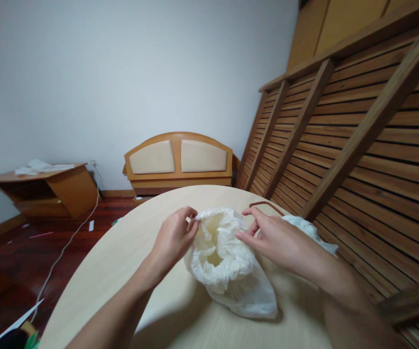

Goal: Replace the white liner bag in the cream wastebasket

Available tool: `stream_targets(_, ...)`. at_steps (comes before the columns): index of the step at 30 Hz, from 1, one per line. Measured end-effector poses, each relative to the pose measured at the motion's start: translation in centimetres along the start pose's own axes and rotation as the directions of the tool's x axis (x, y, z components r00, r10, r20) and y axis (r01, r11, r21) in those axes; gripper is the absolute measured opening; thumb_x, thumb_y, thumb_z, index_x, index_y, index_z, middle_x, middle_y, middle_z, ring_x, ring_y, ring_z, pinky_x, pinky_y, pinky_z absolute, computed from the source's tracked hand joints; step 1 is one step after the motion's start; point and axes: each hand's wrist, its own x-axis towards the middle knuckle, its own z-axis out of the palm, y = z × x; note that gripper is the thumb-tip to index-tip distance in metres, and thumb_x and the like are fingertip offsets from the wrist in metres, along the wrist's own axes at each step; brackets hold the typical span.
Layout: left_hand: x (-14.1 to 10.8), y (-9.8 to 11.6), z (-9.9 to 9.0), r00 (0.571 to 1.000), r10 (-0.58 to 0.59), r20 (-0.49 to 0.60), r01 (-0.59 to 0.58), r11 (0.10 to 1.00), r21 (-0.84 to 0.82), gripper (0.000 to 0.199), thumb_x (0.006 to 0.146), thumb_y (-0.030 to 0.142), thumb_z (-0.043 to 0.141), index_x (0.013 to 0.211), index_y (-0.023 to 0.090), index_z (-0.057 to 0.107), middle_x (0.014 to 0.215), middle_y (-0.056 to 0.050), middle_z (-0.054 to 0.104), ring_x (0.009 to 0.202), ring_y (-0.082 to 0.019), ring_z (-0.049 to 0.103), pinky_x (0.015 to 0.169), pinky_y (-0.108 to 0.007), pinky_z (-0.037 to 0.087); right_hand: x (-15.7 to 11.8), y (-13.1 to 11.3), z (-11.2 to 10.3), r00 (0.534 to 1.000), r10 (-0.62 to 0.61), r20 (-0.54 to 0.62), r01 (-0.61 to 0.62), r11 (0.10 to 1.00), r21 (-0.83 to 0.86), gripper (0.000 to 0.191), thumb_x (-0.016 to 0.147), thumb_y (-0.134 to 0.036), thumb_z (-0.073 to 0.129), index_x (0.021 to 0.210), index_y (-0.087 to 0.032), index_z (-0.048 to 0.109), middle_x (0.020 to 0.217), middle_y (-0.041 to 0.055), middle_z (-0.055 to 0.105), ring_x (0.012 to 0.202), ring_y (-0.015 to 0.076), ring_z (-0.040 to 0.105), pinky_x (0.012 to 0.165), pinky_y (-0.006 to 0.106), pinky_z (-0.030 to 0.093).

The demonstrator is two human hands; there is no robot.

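Note:
A white plastic bag [236, 276] stands on the pale round table [111, 271] with its crumpled mouth facing up. Its rim is bunched and folded outward, and the inside looks pale yellow. Whether a container sits inside the bag is hidden. My left hand [176, 228] pinches the far left part of the rim between thumb and fingers. On the other side, my right hand [264, 232] is at the rim with thumb and index finger apart. Its thumb tip is at the plastic, and I cannot tell whether it touches.
Behind my right forearm lies a pale crumpled bundle [306, 225] beside a thin brown strip [265, 203]. Slatted wooden panels [340, 155] lean along the right. A headboard [178, 160] stands beyond the table. At left are a low cabinet [67, 191] and a floor cable [64, 249].

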Motion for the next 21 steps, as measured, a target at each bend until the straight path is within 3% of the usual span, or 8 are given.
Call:
stream_targets(5,0.1,-0.2,0.0,1.0,-0.013,0.002,0.013,1.0,0.009,0.01,0.089,0.026,0.056,0.091,0.02,0.064,0.083,-0.003,0.071,0.067,-0.016,0.064,0.06,-0.025,0.042,0.6,2.6,-0.2,0.985,-0.115,0.129,0.074,0.956,0.283,0.045,0.094,-0.034,0.056,0.137,-0.021,0.051,0.093,0.0043,0.076,0.085,0.0209,0.072,0.073,0.03,0.055)
stream_targets(10,0.3,-0.4,0.1,0.999,-0.042,0.004,0.041,0.999,0.015,0.011,0.089,0.027,0.056,0.091,0.021,0.065,0.082,-0.003,0.071,0.067,-0.017,0.064,0.059,-0.024,0.042,1.6,3.5,-0.3,0.922,-0.295,0.25,0.143,0.86,0.489,0.054,0.092,-0.029,0.059,0.143,-0.022,0.045,0.113,0.0071,0.07,0.098,0.0186,0.07,0.083,0.031,0.056)
stream_targets(16,0.7,-0.6,0.1,0.996,-0.087,0.015,0.087,0.996,0.012,0.012,0.088,0.027,0.057,0.091,0.02,0.066,0.08,-0.003,0.07,0.07,-0.017,0.064,0.06,-0.025,0.042,2.4,3.3,0.3,0.937,-0.283,0.204,0.163,0.872,0.461,0.046,0.091,-0.025,0.057,0.135,-0.017,0.047,0.09,0.0019,0.068,0.083,0.0169,0.067,0.078,0.031,0.054)
stream_targets(21,0.7,-0.6,0.1,0.996,-0.09,0.01,0.09,0.996,0.025,0.012,0.088,0.028,0.058,0.092,0.02,0.066,0.085,-0.004,0.072,0.071,-0.017,0.065,0.061,-0.024,0.042,2.8,3.6,0.7,0.961,-0.248,0.119,0.187,0.908,0.375,0.044,0.09,-0.021,0.056,0.133,-0.017,0.048,0.091,0.0023,0.068,0.08,0.016,0.066,0.075,0.03,0.054)
